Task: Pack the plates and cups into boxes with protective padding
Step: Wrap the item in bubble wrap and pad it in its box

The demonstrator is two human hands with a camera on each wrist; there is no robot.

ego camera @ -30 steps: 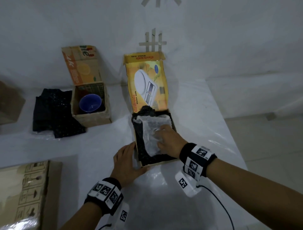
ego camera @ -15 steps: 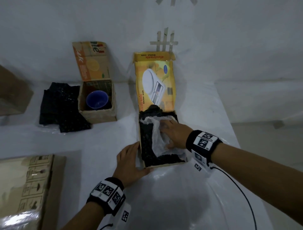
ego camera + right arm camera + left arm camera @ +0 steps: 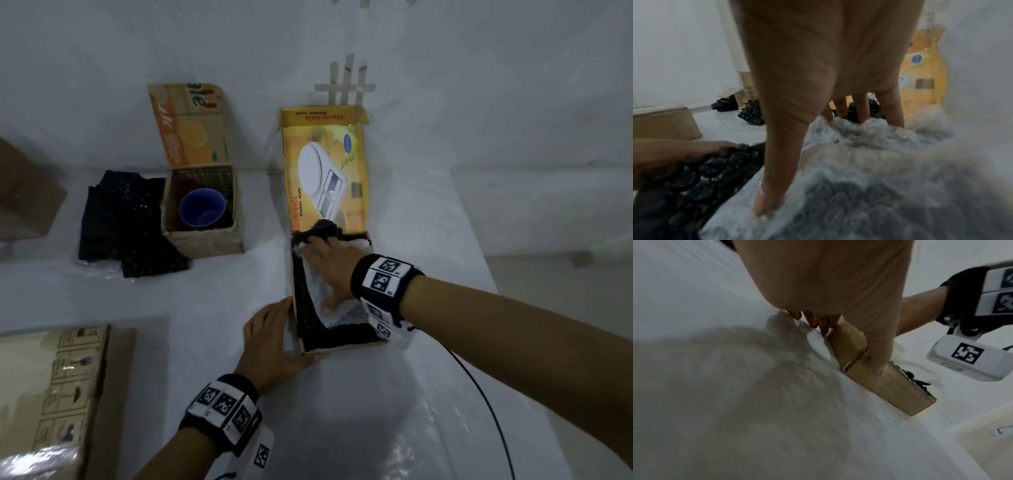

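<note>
- Nearest me, the left hand (image 3: 274, 342) lies flat with straight fingers against the near left corner of the kitchen scale box (image 3: 325, 178), thumb along its front wall; it braces and grips nothing. If that hand slips, I reckon the light box will skid on the white table cover (image 3: 376, 411).
- Inside the box, the right hand (image 3: 330, 265) presses open-palmed, fingers spread, on clear bubble wrap (image 3: 337, 310) over black bubble wrap (image 3: 305, 308). No plate shows, so I cannot tell whether one lies beneath; pushing hard could crack it.
- The black wrap bunches at the far edge under the lid (image 3: 325, 161) and may stop it closing.
- Farther left, the blue cup (image 3: 202, 209) stands in the small carton (image 3: 205, 212) with no padding on top, the spare black wrap (image 3: 126, 226) beside it; left so, it could rattle.
</note>
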